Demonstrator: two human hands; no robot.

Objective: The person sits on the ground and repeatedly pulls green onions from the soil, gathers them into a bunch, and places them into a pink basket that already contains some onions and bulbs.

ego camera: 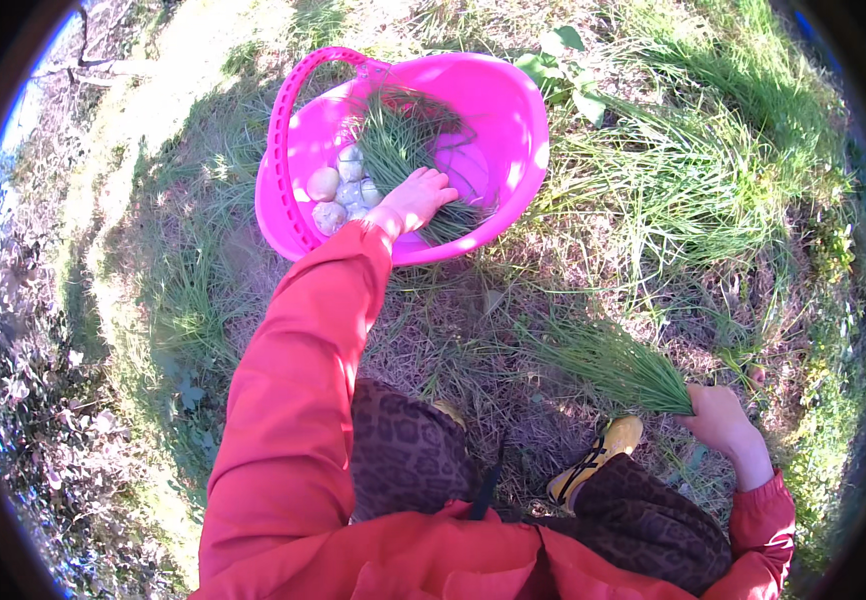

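Observation:
My left hand is inside a bright pink plastic basket, on top of a bunch of long green grass blades. Its fingers curl over the blades; whether they grip any is hidden. Several pale round objects lie in the basket to the left of the grass, close by my wrist. Low at the right, my right hand is closed around one end of a second grass bunch. That bunch fans out leftward, just above the ground.
The basket's perforated handle arches along its left side. Tall grass grows to the right, near a broad-leaved plant behind the basket. My yellow shoe stands on dry, matted ground. Dense leafy growth covers the far left.

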